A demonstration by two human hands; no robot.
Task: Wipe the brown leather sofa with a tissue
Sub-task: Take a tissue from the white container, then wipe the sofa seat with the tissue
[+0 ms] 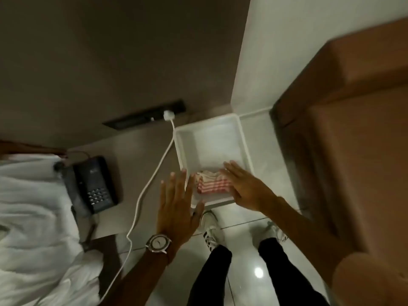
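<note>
- The left hand (176, 202) is seen flat and spread, fingers extended, grasping nothing, hovering over the near left corner of a white tray (212, 138); a wristwatch (158, 243) is worn on that wrist.
- The right hand (245, 184) is likewise spread and released, held over the tray's near right side, just beside a pink-and-white striped tissue pack (213, 184).
- The tissue pack is found lying inside the tray at its near end.
- The tray is set at the right end of a pale desk (136, 155), where a black telephone (95, 184) and a white cable (141, 195) are also seen.
- The brown leather sofa (353, 151) is located at the right, well apart from both hands.
- White bedding (33, 217) is visible at the left.
</note>
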